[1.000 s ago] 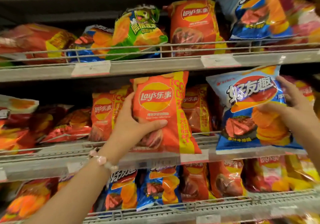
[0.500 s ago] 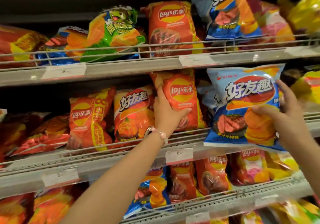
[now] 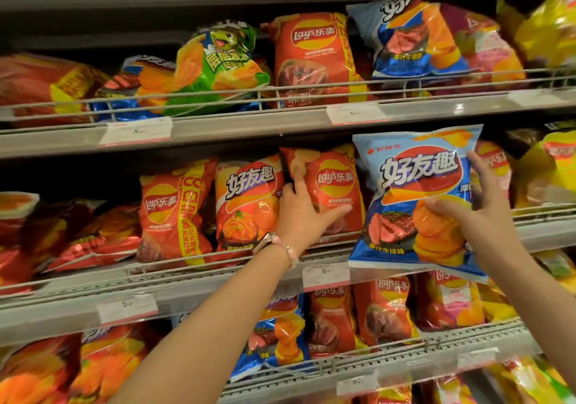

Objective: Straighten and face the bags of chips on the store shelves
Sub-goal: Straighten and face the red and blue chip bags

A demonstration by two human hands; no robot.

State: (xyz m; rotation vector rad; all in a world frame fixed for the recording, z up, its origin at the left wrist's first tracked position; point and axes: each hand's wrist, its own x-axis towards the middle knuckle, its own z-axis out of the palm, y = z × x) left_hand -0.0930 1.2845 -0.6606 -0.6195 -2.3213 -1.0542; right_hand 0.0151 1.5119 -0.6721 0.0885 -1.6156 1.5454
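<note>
Since a moment ago the left hand (image 3: 300,216) has pushed its red bag (image 3: 330,191) back onto the middle shelf (image 3: 187,285), where the bag now stands upright between an orange bag (image 3: 247,204) on its left and the blue bag (image 3: 414,201) on its right. A second ago that red bag was out in front of the shelf edge; now it sits behind the wire rail.

Far left on the middle shelf, crumpled red bags (image 3: 78,238) lie flat. Next to them a tall red bag (image 3: 173,213) stands leaning slightly, then the orange bag facing forward. The left hand grips the red bag from its left edge: the thumb lies across the lower front, the fingers reach up the left side and behind. A bracelet (image 3: 290,249) sits on that wrist.

To the right, the right hand (image 3: 473,207) holds the blue bag out in front of the shelf edge, near me and tilted a little. Its thumb presses the front over the printed chips, and the fingers spread up behind the bag's right edge. The bag's lower edge hangs over a price tag (image 3: 325,275) on the shelf rail. On the top shelf a green bag (image 3: 218,66) lies slanted.
</note>
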